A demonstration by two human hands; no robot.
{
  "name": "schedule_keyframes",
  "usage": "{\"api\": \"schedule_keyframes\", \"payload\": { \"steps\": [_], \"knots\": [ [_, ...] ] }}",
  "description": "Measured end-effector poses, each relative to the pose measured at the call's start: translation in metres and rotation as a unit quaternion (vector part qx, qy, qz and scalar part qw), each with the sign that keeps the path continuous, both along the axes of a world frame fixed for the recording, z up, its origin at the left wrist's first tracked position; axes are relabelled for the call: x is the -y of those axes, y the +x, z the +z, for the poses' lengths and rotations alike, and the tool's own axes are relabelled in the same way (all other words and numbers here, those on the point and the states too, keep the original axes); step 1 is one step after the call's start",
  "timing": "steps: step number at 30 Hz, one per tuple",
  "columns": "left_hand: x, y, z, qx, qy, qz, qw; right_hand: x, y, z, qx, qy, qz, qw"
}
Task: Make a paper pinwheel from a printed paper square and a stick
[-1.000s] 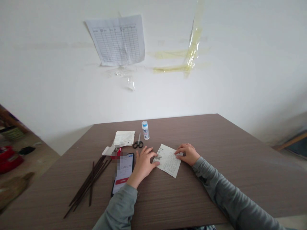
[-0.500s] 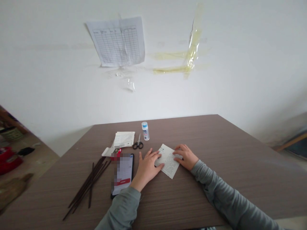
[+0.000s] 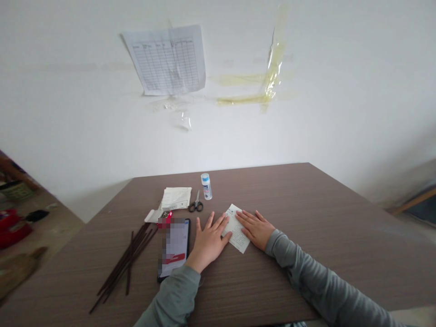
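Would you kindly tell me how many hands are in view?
2: the left hand at the left edge of the small paper, the right hand across its right side.

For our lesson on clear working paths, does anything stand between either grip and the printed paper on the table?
Nothing visible does: the left grip and right grip both appear to rest on opposite edges of the printed paper. The phone lies left of the left grip, out of the way.

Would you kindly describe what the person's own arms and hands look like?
The left hand and right hand are ungloved. The left sleeve and right sleeve are long, grey and creased, with no clear markings visible.
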State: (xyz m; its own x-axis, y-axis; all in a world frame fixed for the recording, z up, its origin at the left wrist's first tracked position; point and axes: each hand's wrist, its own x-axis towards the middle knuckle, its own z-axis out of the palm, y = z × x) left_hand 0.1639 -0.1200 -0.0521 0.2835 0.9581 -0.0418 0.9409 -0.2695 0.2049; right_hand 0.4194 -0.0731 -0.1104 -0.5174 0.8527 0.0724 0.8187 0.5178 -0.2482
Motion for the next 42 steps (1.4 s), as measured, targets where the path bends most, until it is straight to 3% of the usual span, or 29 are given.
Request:
{"api": "schedule_keyframes", "payload": {
  "steps": [8, 17, 24, 29, 35, 42],
  "knots": [
    [-0.001, -0.003, -0.004, 0.022, 0.005, 0.015, 1.000, -0.003, 0.019, 0.012, 0.039, -0.036, -0.052, 0.997],
    [0.002, -0.002, 0.003, 0.021, 0.013, 0.059, 0.998, 0.001, 0.022, 0.007, 0.048, -0.033, -0.112, 0.992],
    [0.002, -0.002, -0.001, -0.011, 0.034, 0.074, 0.997, 0.001, 0.021, 0.000, 0.041, -0.015, -0.127, 0.991],
    [-0.001, 0.003, -0.007, -0.009, 0.061, 0.072, 0.996, -0.008, 0.027, -0.002, 0.006, 0.000, -0.092, 0.996],
    [-0.003, 0.006, -0.004, 0.050, 0.078, 0.038, 0.995, -0.017, 0.034, -0.007, -0.098, 0.030, 0.038, 0.994],
    [-0.003, 0.009, 0.001, 0.077, 0.058, 0.037, 0.995, -0.011, 0.033, -0.001, -0.085, 0.039, 0.028, 0.995]
  ]
}}
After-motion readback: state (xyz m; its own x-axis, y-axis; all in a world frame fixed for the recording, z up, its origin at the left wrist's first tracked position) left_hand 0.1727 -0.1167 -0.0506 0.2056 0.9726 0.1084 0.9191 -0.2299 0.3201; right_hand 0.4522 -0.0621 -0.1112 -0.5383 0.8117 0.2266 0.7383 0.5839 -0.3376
